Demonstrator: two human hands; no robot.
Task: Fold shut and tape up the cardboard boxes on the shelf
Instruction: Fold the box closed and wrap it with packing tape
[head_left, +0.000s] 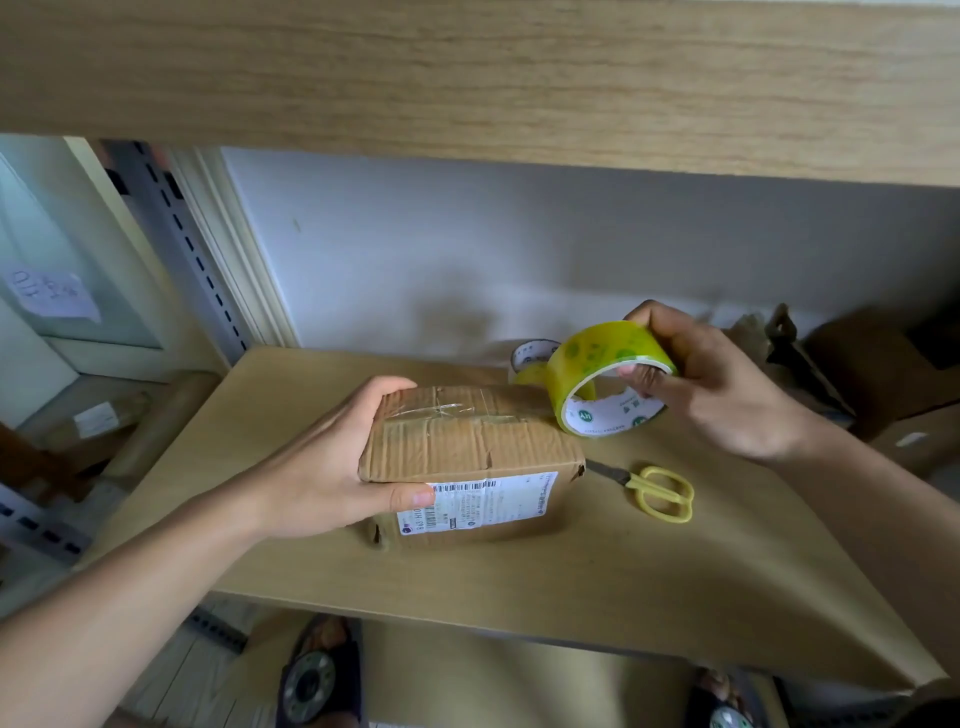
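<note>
A small closed cardboard box (467, 441) with old clear tape on top and a white shipping label on its front stands on the wooden shelf (571, 571). My left hand (332, 467) grips its left end, fingers over the top and thumb on the front. My right hand (717, 384) holds a yellowish roll of clear tape (608, 379) just above the box's right rear corner, thumb inside the core. A second tape roll (530, 358) lies behind it.
Yellow-handled scissors (654, 488) lie on the shelf right of the box. More brown cardboard boxes (883, 374) sit at the shelf's right end. An upper shelf board (467, 78) hangs overhead. A slotted metal upright (176, 234) stands at the left.
</note>
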